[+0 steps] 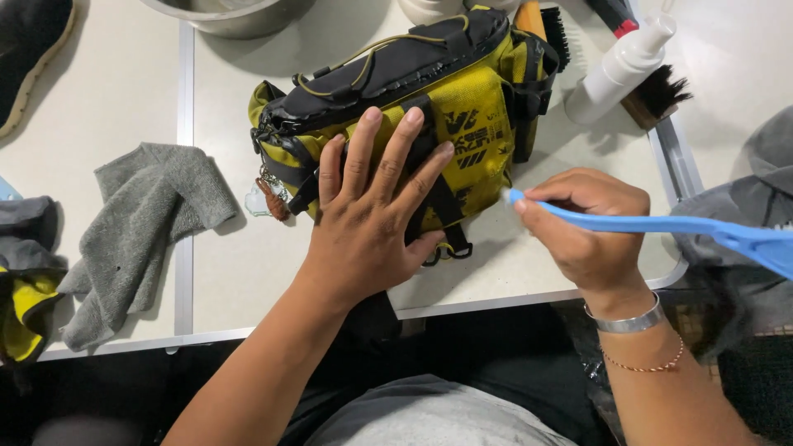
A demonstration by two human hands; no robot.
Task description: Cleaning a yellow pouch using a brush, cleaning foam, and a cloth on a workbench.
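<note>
A yellow and black pouch bag lies on its side on the pale table, near the middle of the tabletop and a little toward the far edge, with black straps across its face and a small keyring charm hanging from its left end. The left hand lies flat on the bag's near face, fingers spread and pressing down, its grip released rather than curled around anything. Just right of the bag, the right hand has its grip clenched around a light blue brush, thumb and fingers pinching it close to the pale head, which sits just beside the bag's lower right corner; the long handle runs off to the right edge. A silver bangle and a thin bead bracelet circle that wrist. Beyond the bag stand a white spray bottle and a dark-bristled brush beside it. A metal bowl sits at the far edge. To the left, a crumpled grey cloth lies across the seam between two table panels.
</note>
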